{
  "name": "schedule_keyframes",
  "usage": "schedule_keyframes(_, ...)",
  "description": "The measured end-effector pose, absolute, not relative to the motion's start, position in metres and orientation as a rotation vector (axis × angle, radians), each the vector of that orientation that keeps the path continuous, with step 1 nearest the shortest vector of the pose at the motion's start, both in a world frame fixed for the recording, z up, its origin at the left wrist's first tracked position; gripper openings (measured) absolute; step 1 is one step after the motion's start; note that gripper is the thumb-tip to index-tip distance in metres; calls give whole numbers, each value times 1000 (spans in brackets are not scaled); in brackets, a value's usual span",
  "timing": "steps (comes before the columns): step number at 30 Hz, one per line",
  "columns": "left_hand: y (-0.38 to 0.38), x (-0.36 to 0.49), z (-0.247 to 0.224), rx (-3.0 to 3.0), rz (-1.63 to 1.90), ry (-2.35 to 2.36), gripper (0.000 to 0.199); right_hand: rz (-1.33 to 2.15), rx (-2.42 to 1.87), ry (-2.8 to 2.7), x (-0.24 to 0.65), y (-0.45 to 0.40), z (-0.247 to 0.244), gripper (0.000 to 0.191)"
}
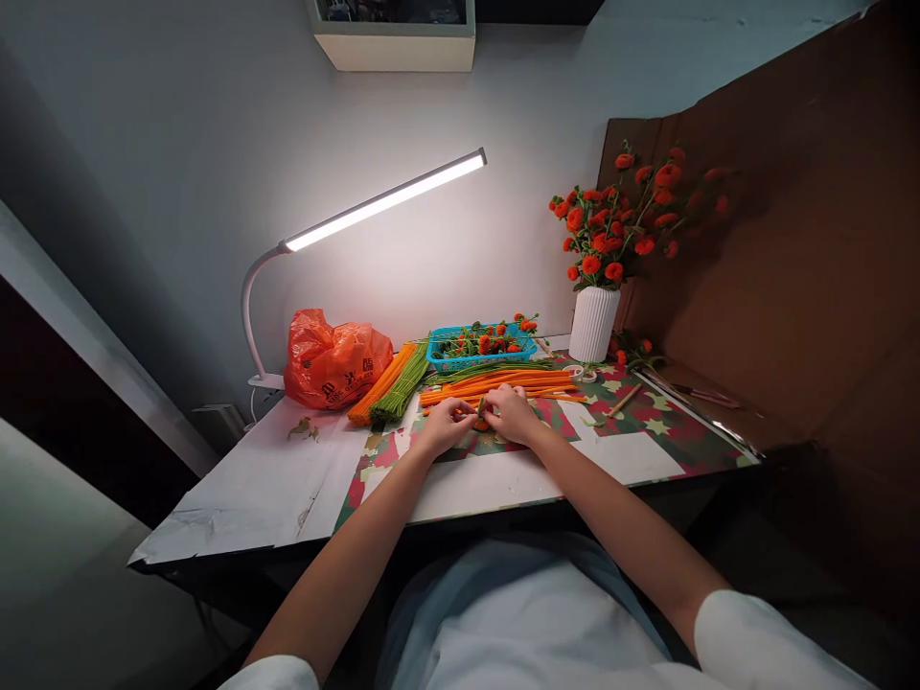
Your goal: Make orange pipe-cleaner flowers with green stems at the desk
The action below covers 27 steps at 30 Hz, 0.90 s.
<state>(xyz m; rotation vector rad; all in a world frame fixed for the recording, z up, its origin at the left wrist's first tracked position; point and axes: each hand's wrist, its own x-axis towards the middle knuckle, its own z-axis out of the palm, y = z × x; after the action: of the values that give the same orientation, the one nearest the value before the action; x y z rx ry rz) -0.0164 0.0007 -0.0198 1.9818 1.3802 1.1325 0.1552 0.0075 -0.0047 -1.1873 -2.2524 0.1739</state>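
Both my hands meet over the patterned table covering, in front of the orange fuzzy stems (532, 383). My left hand (448, 424) and my right hand (510, 414) are closed, with fingertips around a small green and orange piece (481, 418) between them. Fingers hide part of that piece, so its exact shape cannot be made out. Just behind the hands the orange stems lie sideways, with green stems (489, 370) beyond them. A blue basket (480, 362) of small orange flowers with green stems stands further back.
A white lamp (265, 379) is clamped at the table's back left, beside a red plastic bag (334, 359) and orange and green stem bundles (402, 383). Right of the basket stand a white vase (594, 326) of orange flowers, tape rolls (586, 376) and a wooden stick (624, 401).
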Motion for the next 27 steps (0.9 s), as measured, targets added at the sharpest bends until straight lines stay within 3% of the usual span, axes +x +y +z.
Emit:
schedule_keyframes(5, 0, -14, -18, 1996, 1209, 1325, 16, 209, -1205, -2219, 155, 12, -7, 12)
schedule_keyframes(11, -3, -10, -17, 1759, 1282, 1001, 41, 367, -1237, -2029, 155, 18, -6, 12)
schedule_keyframes(27, -4, -11, -14, 1485, 1292, 866, 43, 462, -957, -1976, 164, 16, -2, 6)
